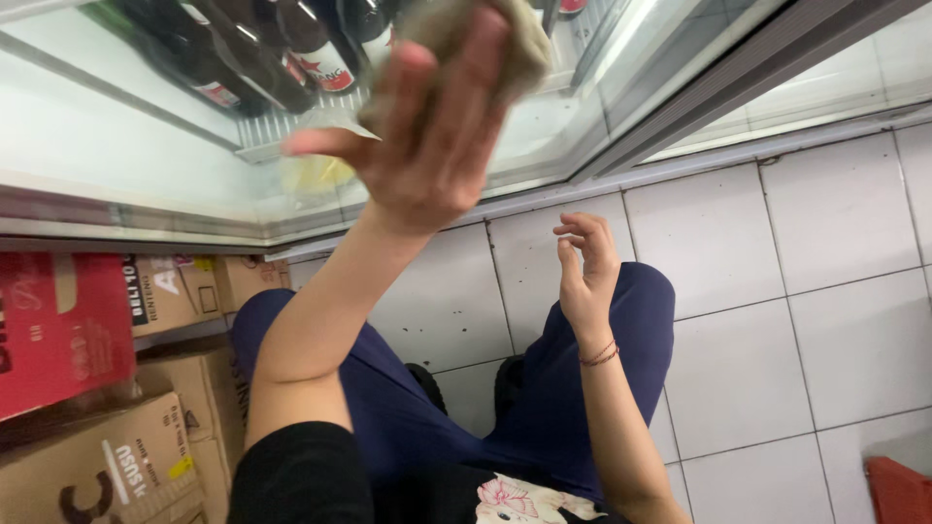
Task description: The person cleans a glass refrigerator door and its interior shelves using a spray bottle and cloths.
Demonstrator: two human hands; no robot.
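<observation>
The left hand [427, 136] is raised against the glass door [126, 146] of a display cooler, palm flat and fingers spread, pressing a crumpled grey-beige cloth [476, 44] to the pane. The cloth is bunched into a soft lump under the fingertips, its longer side running roughly from lower left to upper right along the line of the fingers, and it sits high in the view, near the top edge. The hand is clamped on it by pressure rather than by a fist (the thumb sticks out to the left, free of the fabric).

The right hand [585, 267] hangs lower, over the right knee, holding nothing; its fingers are loosely curled and apart, and a thin red string bracelet [600, 355] circles the wrist. The two hands are well apart.

Behind the glass lie dark bottles [243, 53] with their long axes slanting from upper left to lower right, each bearing a red-and-white label near its lower end. A metal frame [680, 107] edges the door, smooth and pale.

At the left stand cardboard cartons [116, 456]: plain brown ones with dark printed letters and small yellow stickers, and above them a red box [58, 330] with a glossy face. The floor [825, 291] is of square white tiles with dark grout lines, somewhat scuffed. The person's dark blue trousers [544, 417] cover both bent knees, and a red object [898, 490] shows in the lower right corner
</observation>
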